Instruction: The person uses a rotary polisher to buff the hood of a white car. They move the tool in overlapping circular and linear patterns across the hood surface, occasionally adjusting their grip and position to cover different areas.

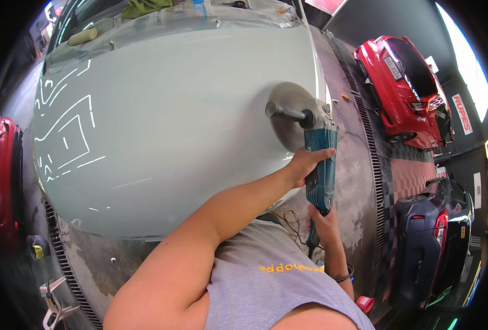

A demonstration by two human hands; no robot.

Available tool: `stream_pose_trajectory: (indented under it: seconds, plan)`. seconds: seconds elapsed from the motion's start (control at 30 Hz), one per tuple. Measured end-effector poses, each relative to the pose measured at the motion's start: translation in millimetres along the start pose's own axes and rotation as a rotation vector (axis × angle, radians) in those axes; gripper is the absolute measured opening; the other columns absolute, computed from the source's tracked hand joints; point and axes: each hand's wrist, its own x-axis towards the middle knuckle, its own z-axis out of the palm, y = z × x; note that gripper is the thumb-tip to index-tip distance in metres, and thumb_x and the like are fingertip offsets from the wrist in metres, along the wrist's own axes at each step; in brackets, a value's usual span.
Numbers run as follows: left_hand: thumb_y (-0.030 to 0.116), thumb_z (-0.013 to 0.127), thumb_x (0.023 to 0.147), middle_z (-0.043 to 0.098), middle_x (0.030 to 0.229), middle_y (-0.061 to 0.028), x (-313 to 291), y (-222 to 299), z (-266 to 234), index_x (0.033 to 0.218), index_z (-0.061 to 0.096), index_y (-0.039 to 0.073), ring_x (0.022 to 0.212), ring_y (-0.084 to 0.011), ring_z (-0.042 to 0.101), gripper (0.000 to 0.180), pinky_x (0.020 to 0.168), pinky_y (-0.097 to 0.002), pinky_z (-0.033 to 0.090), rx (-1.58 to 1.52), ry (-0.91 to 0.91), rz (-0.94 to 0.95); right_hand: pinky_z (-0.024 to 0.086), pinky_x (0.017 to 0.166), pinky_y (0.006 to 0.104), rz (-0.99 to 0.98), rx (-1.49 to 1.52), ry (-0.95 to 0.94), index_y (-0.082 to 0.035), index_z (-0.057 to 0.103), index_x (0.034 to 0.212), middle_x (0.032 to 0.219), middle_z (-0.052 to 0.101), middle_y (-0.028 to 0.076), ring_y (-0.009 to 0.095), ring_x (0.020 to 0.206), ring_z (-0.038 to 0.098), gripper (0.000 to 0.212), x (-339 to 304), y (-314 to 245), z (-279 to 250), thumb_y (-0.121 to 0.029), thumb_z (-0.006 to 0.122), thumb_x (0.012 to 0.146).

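Observation:
A blue-green rotary polisher (322, 165) stands over the right edge of a pale grey-white car hood (189, 115). Its round pad (289, 122) lies against the panel near that edge, its outline smeared as if spinning. From the polisher's head a black side handle (283, 111) sticks out to the left, with no hand on it. My left hand (308, 165) is closed around the front of the tool's body. Lower down, my right hand (323, 223) grips the rear end, where the power cord (313, 242) leaves it. Part of the right hand's fingers is hidden.
Paper sheets (172, 21) cover the hood's far end, with a green cloth (144, 6) on top. Cord loops (290, 223) lie on the floor by my body. A floor grate (359, 110) runs along the right, before a red car (403, 88) and a dark car (431, 242).

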Motion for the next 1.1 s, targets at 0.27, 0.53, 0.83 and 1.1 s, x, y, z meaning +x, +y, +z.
stream_pose_trajectory:
  seconds: [0.27,0.53,0.83,1.1]
  plan:
    - [0.044,0.091,0.088,0.068,0.121,-0.009,-139.3,9.6,-60.1,0.135,0.058,0.008,0.114,-0.0233,0.07,0.068,0.098,-0.0444,0.062,-0.035,0.165,0.195,0.059,0.086,0.0478,-0.294,-0.477,-0.301,-0.003,0.037,0.158,0.107,0.074,0.021,0.038,0.09,0.076,0.082,-27.5,2.8,50.2,-0.018,0.083,0.092]
    - [0.067,0.076,0.093,0.061,0.145,-0.013,-262.3,51.7,-131.8,0.157,0.045,0.01,0.141,-0.0299,0.057,0.091,0.12,-0.0548,0.048,-0.082,0.307,0.629,0.056,0.088,0.0575,-0.341,-0.62,-0.76,-0.004,0.018,0.169,0.1,0.073,0.035,0.055,0.098,0.071,0.099,-31.2,-65.1,169.8,-0.03,0.079,0.095]
    - [0.059,0.081,0.093,0.064,0.138,-0.0101,-207.3,15.1,-101.3,0.151,0.051,0.009,0.133,-0.0267,0.062,0.083,0.116,-0.0502,0.052,-0.01,0.15,0.36,0.057,0.093,0.0511,-0.313,-0.563,-0.469,-0.004,0.024,0.169,0.099,0.075,0.032,0.052,0.101,0.075,0.098,-41.6,-22.3,101.8,-0.027,0.082,0.093]
    - [0.036,0.095,0.086,0.068,0.115,-0.0071,-36.0,-43.9,-14.5,0.134,0.061,0.006,0.102,-0.0202,0.069,0.066,0.092,-0.0413,0.061,-0.011,0.025,0.034,0.057,0.062,0.0355,-0.011,-0.14,-0.054,-0.005,0.052,0.135,0.1,0.069,0.006,0.018,0.067,0.066,0.05,-22.1,54.7,-18.0,-0.008,0.08,0.094]
